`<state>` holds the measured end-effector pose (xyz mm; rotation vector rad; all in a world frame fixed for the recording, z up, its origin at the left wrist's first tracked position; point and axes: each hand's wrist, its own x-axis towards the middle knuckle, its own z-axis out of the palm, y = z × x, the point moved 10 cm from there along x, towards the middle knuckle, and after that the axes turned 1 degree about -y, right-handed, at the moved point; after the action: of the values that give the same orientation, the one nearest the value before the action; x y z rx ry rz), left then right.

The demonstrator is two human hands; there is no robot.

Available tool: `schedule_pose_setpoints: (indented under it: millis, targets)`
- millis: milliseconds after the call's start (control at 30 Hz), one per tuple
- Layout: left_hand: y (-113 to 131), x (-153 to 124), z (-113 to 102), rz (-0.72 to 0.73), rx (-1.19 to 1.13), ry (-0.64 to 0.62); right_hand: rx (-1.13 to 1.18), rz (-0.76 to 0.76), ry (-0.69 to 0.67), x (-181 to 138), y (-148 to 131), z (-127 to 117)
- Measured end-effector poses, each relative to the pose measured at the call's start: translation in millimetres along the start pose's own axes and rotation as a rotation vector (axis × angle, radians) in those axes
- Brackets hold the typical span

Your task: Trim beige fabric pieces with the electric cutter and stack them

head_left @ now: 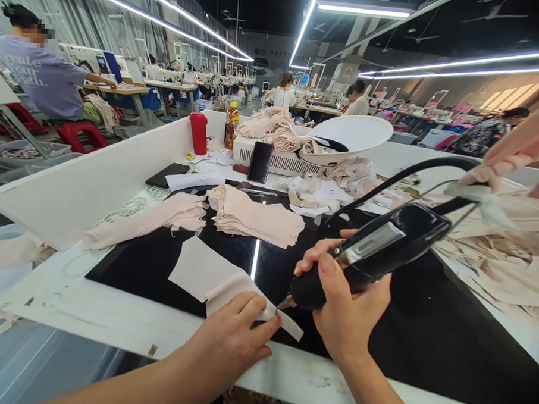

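Note:
My left hand [239, 326] bears down on a pale beige fabric piece [199, 267], its curved fingers and thumb holding the folded cloth at the near edge of the black glossy board [406, 345]. A narrow end of the fabric reaches past my fingertips. My right hand [350, 301] is wrapped around a black handheld electric tool [379, 248] with a silver side panel. The tool slants down to the left; its small metal tip [285, 304] meets the cloth right beside my left index finger. A thick black cable leaves its back end.
Beyond the fabric lie a stack of beige cut pieces [255, 216] and a longer pile [148, 220]. A phone [260, 162], red cup [198, 133] and bottle [232, 126] stand farther back. Another person's hand [489, 170] is over cloth [508, 266] at right. White walls [96, 170] border the table.

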<state>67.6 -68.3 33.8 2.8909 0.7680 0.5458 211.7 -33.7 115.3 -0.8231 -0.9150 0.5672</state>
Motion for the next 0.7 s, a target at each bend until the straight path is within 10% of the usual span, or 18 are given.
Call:
schedule_pose_setpoints:
  millis: [700]
  targets:
    - [-14.1,-12.3,-17.9,-0.068,-0.074,-0.011,-0.027,0.005,0.035,-6.3,-0.9,6.4]
